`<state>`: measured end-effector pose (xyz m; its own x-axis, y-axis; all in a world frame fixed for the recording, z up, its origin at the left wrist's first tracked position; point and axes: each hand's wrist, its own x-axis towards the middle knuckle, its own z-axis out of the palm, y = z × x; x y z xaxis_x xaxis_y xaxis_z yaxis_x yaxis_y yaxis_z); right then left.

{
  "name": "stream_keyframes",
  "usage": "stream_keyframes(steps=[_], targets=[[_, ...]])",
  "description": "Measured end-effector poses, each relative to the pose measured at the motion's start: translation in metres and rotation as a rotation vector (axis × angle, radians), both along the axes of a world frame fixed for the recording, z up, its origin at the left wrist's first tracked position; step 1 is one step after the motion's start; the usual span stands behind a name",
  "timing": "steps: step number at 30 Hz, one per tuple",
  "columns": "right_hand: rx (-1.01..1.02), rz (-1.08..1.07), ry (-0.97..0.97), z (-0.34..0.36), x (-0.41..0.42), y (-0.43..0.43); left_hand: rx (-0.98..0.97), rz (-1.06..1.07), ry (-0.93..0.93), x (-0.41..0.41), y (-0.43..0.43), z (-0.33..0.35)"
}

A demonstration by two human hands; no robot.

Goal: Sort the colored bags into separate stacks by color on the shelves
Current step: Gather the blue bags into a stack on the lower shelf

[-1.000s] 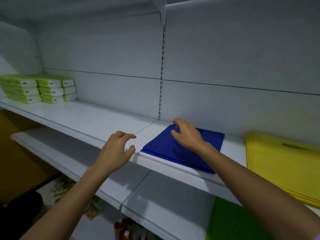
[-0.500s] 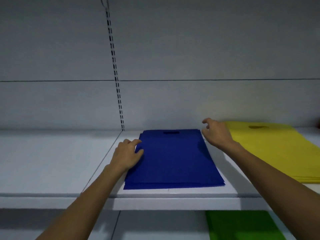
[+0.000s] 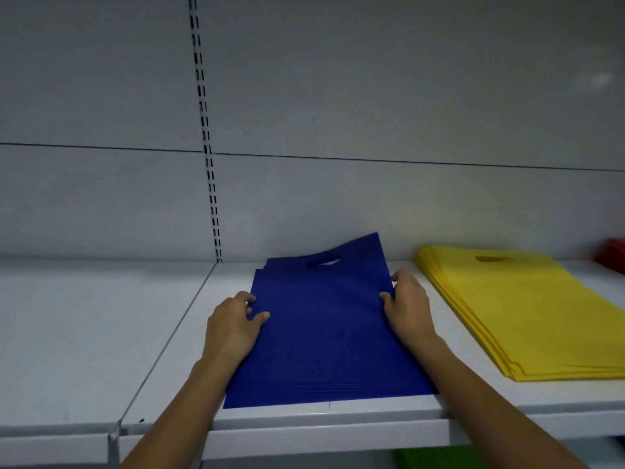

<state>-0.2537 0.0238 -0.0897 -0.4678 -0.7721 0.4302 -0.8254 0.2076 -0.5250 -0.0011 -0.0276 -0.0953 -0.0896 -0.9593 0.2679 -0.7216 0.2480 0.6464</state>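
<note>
Grip check, both sides: my left hand (image 3: 233,324) is on the left edge of the stack of blue bags (image 3: 324,340), thumb laid on top and fingers curled against the edge. My right hand (image 3: 409,309) mirrors it on the right edge, thumb on top and fingers curled round the side. Both pinch the stack from its two long sides. I cannot tell how many layers each grip takes.

Blue stack lies on the white shelf (image 3: 84,333), near end just short of the front lip, far end near the back panel (image 3: 372,96). Far right corner of the top blue bags is lifted off the stack and tilts up toward the back panel. Handle hole (image 3: 323,261) shows at that far end. Layers at the far left corner are slightly fanned.

Stack of yellow bags (image 3: 527,309) lies flat on the same shelf, right of the blue one, with a strip of bare shelf between them. My right hand is over that strip and does not touch the yellow.

Red item (image 3: 612,255) is at the far right edge of the view, too blurred to identify. Green bag (image 3: 436,461) shows on the level below, under the front lip. Slotted upright rail (image 3: 206,130) runs down the back panel, left of the blue stack, and meets the seam between shelf sections.
</note>
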Motion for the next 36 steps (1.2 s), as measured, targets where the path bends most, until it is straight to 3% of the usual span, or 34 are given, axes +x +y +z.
stream_keyframes(steps=[7,13,22,29,36], targets=[[-0.141,0.004,0.077,-0.001,-0.002,0.004,-0.096,0.061,0.206,0.0,0.006,0.002],[-0.235,0.048,0.097,-0.003,-0.001,0.004,-0.169,0.114,0.165,0.002,0.009,0.002],[-0.254,0.148,0.07,0.0,0.006,0.008,-0.196,0.029,0.275,0.006,0.011,0.004],[-0.239,0.226,0.17,0.009,0.009,0.008,-0.306,-0.029,0.133,0.005,0.02,0.008],[-0.19,0.063,0.267,0.033,-0.005,0.036,-0.262,-0.2,0.043,0.006,0.026,0.024]])
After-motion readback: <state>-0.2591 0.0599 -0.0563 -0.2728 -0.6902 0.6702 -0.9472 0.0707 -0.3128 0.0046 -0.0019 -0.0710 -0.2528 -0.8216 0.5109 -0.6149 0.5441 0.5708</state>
